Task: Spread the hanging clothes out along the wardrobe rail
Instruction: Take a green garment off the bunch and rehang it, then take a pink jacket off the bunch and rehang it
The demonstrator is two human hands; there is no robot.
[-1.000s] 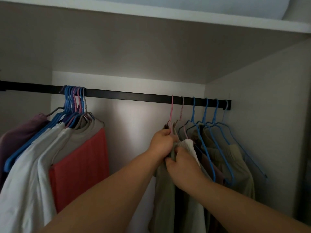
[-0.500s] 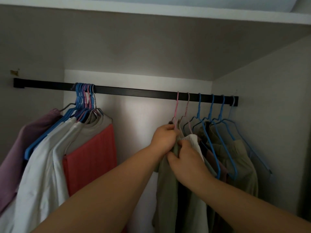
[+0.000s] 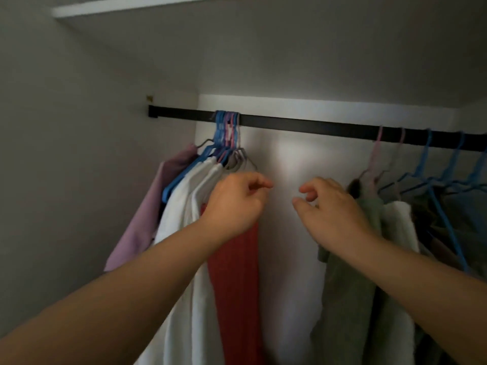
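1. The fingers of the left hand (image 3: 234, 204) were seen loosely curled with nothing held between them; the fingers of the right hand (image 3: 329, 206) were likewise loosely bent and empty, thumb and forefinger apart.
2. Both hands were noted in the bare gap at mid-rail, near each other but not touching.
3. The wardrobe rail (image 3: 303, 126) was recorded above both hands, well clear of the fingertips.
4. A tight bunch of hangers (image 3: 227, 133) was noted near the rail's left end, carrying a mauve garment (image 3: 147, 214), white garments (image 3: 184, 206) and a red garment (image 3: 234, 280). The left hand was placed in front of this bunch, just below the hanger necks; contact could not be told.
5. A second group, already spaced, was noted on the right: pink hanger (image 3: 375, 156), blue hangers (image 3: 424, 164), green garment (image 3: 347, 285). The back of the right hand lay against or just before the green garment.
6. Risks judged: if one hook is pulled from the packed bunch, neighbouring hooks may be snagged and dragged along, or lifted off the rail. White cloth may be slid off a hanger shoulder if fabric is tugged instead of the hook.
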